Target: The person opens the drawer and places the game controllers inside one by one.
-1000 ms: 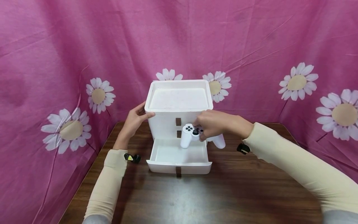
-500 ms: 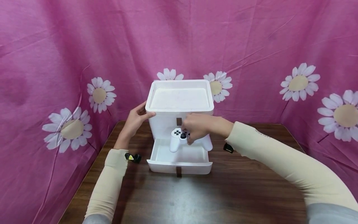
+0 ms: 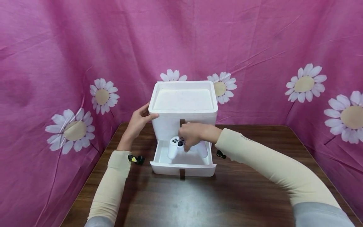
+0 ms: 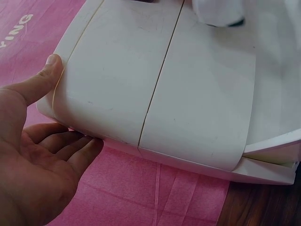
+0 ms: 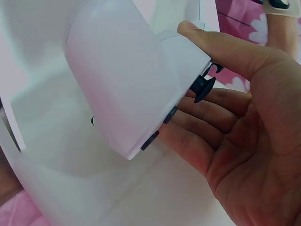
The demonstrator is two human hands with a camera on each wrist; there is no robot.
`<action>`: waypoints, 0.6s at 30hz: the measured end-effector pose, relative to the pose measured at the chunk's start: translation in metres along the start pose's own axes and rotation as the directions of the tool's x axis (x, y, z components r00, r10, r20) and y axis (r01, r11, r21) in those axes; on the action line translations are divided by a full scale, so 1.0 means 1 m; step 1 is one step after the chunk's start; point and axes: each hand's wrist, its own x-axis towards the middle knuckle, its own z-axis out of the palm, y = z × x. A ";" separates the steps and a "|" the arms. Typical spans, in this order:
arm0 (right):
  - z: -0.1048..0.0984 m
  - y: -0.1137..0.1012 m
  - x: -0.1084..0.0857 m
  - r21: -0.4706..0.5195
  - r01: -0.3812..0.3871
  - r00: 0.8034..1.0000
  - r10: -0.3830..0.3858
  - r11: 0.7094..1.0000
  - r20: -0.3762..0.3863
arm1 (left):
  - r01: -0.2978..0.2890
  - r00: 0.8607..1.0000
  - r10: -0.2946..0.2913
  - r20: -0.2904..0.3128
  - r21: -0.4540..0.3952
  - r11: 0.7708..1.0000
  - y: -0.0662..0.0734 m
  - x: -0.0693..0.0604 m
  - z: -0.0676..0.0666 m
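Note:
A white game controller (image 3: 172, 149) hangs within the pulled-out bottom drawer (image 3: 184, 170) of a white drawer unit (image 3: 165, 124). My right hand (image 3: 194, 135) pinches the controller by its middle, thumb at the near side and fingers behind. In the right wrist view the controller (image 5: 113, 70) shows a grip and black sticks and buttons, with the drawer's white interior behind. Whether it touches the drawer floor I cannot tell. My left hand (image 3: 137, 123) holds the unit's upper left corner. In the left wrist view the thumb (image 4: 49, 77) lies on the front, fingers along the side.
The unit stands on a dark wooden table (image 3: 241, 176) and has a shallow rimmed tray (image 3: 185, 97) on top. Brown tabs (image 3: 182, 173) mark the drawer fronts. Behind hangs a pink cloth (image 3: 198, 37) with white flowers.
My right hand has carried the controller left and down, from the open drawer's right side into the space over its floor. My left hand stays on the unit's corner.

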 end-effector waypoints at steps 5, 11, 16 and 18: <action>0.017 0.005 0.010 0.023 -0.017 1.000 0.016 1.000 0.005 | 0.000 1.000 0.000 -0.003 0.009 1.000 0.000 0.000 0.000; 0.033 0.012 0.021 0.022 0.021 0.999 -0.021 1.000 -0.027 | 0.003 1.000 -0.002 -0.002 0.011 1.000 0.000 -0.001 0.001; 0.040 0.016 0.028 -0.005 0.067 0.992 -0.067 0.998 -0.109 | 0.003 1.000 -0.003 -0.005 0.019 1.000 0.000 -0.001 0.000; 0.041 0.015 0.029 0.004 0.055 0.993 -0.055 0.998 -0.104 | 0.002 1.000 -0.002 -0.006 0.020 1.000 0.000 -0.001 0.000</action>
